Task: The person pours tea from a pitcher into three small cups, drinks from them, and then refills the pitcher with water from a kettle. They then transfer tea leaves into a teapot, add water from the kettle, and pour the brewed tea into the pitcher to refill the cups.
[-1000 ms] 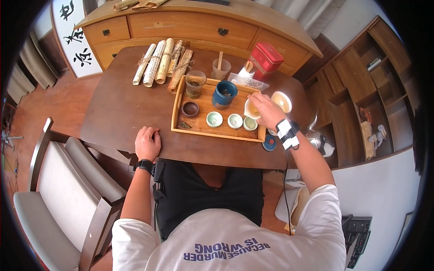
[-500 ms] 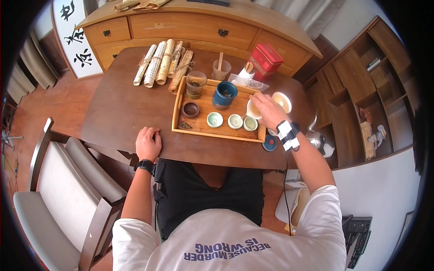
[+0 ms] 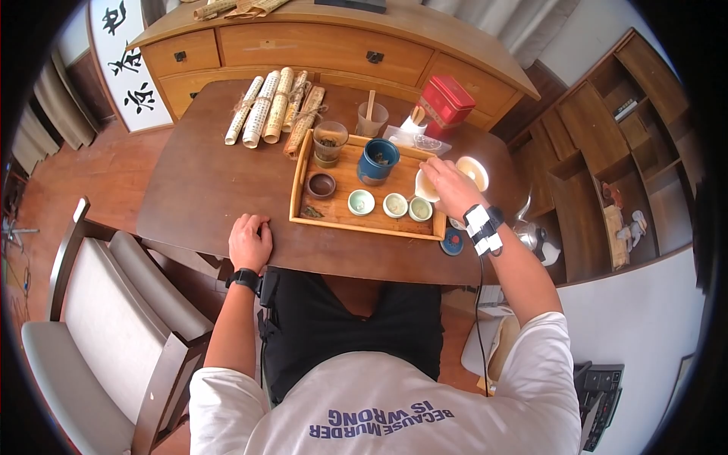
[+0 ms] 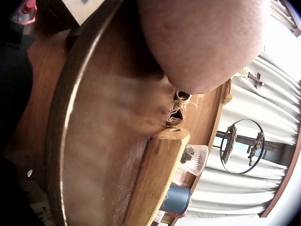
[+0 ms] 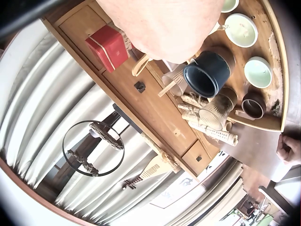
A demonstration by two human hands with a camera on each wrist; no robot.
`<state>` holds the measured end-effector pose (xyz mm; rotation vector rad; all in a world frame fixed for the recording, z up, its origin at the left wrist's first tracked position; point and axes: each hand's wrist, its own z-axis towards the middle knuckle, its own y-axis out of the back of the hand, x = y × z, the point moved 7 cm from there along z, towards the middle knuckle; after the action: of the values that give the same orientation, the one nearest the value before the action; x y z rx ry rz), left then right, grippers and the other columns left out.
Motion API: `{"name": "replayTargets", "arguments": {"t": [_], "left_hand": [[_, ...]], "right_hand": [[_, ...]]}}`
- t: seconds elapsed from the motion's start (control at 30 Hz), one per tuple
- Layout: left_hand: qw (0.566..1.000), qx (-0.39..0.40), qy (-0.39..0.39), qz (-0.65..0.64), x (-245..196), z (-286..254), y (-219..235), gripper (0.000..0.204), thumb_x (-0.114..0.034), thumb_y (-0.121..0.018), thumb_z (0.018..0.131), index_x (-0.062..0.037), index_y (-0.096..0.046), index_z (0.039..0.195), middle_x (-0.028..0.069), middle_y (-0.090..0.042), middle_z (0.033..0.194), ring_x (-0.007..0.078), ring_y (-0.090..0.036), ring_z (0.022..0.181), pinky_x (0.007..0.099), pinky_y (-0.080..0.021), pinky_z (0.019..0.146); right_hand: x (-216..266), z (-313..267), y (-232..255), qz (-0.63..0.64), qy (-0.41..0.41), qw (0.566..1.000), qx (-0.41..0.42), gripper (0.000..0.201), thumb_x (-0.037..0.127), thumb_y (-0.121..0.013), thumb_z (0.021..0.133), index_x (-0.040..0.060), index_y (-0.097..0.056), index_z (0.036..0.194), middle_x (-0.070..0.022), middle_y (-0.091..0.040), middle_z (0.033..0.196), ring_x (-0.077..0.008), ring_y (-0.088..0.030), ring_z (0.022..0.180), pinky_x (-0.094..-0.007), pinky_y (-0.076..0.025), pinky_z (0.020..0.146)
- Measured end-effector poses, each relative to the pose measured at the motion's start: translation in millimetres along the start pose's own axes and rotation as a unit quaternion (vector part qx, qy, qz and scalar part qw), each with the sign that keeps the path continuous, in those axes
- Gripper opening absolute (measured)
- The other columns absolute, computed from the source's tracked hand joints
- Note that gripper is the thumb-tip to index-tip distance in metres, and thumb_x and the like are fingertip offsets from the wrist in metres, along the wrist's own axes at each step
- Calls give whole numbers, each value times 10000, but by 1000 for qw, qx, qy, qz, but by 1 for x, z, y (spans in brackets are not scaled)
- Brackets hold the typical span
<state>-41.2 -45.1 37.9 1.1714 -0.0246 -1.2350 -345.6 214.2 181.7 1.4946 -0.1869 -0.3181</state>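
My right hand [image 3: 453, 184] grips a white spouted tea pitcher [image 3: 425, 187], tilted with its spout toward the middle of three pale green teacups. In the right wrist view, a thin stream shows by the rim of that middle teacup [image 5: 241, 30], which holds pale liquid. The right teacup [image 3: 421, 208] and the left teacup [image 3: 361, 202] stand on either side of it on the wooden tray [image 3: 341, 222]. My left hand [image 3: 250, 241] rests on the table's front edge, fingers loosely bent and holding nothing. Most of the pitcher is hidden by the right hand.
On the tray stand a blue canister [image 3: 377, 161], a glass with tea leaves [image 3: 329, 144] and a brown cup [image 3: 320, 185]. A white bowl [image 3: 473, 173] sits right of the hand, near a blue lid [image 3: 452, 242]. Bamboo scrolls [image 3: 262, 110] and a red tin [image 3: 447, 101] lie behind.
The pitcher has shifted slightly right, its spout turning toward the middle teacup, where pale liquid has gathered. The left hand has stayed at the table edge.
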Motion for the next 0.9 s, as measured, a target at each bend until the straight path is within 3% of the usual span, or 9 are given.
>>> {"name": "replayTargets", "arguments": {"t": [0.27, 0.57, 0.67, 0.9], "left_hand": [[1000, -7, -4, -1, 0, 0, 1, 62, -90, -682, 886, -80, -735, 915, 111, -651, 868, 341, -650, 896, 451, -540, 810], [1000, -8, -8, -6, -1, 0, 2, 62, -91, -678, 881, -78, -728, 916, 114, -647, 868, 343, -648, 904, 448, -537, 814], [1000, -6, -7, -5, -1, 0, 1, 62, -92, -679, 880, -77, -727, 917, 114, -648, 869, 343, -648, 906, 448, -537, 816], [1000, -16, -13, -13, -1, 0, 3, 58, -85, -682, 871, -71, -725, 907, 117, -650, 863, 346, -648, 899, 449, -537, 813]], "right_hand": [[3, 0, 3, 1, -6, 1000, 17, 697, -91, -767, 692, -24, -572, 1357, -155, -604, 1315, -365, -596, 1216, -416, -548, 1015], [-10, 3, 2, 148, -47, 987, -36, 675, 134, -807, 701, -62, -602, 1314, -254, -611, 1254, -414, -601, 1207, -454, -505, 1056], [4, 10, 8, 173, -80, 982, 2, 682, 154, -812, 692, -70, -610, 1303, -271, -616, 1231, -417, -603, 1211, -455, -507, 1042], [37, 27, 0, 94, -78, 992, 16, 625, 146, -827, 689, -58, -619, 1241, -249, -613, 1214, -417, -597, 1220, -454, -512, 1048]]}}
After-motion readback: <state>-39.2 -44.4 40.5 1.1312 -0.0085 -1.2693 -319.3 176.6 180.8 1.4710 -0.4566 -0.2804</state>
